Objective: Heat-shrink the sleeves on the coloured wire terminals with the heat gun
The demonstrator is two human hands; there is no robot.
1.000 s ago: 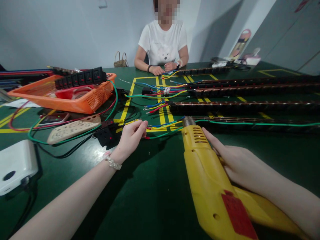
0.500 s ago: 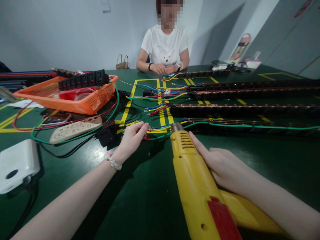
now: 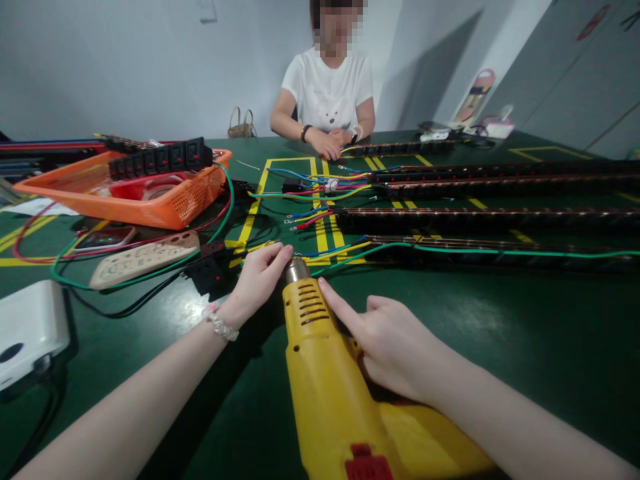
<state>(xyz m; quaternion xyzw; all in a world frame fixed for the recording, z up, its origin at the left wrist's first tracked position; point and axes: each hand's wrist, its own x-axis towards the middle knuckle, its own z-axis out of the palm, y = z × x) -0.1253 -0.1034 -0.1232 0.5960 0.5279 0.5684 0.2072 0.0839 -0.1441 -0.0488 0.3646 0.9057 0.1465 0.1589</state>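
My right hand [image 3: 385,340] grips a yellow heat gun [image 3: 325,360], its index finger stretched along the body. The gun's metal nozzle [image 3: 299,269] points away from me, beside the fingertips of my left hand [image 3: 263,273]. That left hand is closed in a pinch on the ends of blue, yellow and green wires [image 3: 340,255]; the exact tips are hidden behind fingers and nozzle. These wires run right to the nearest long black strip [image 3: 480,257] on the table.
Several more black strips [image 3: 450,219] lie behind. An orange basket [image 3: 190,207] holds black sockets [image 3: 160,160]. Nearby are a beige power-strip-like board [image 3: 145,259], cables, a black plug block [image 3: 207,273] and a white device [image 3: 33,327]. A person [image 3: 327,90] sits across the green table [image 3: 450,400].
My right hand has swung the heat gun left, bringing its nozzle to my left fingertips. Across the table, the person's hands have shifted slightly.
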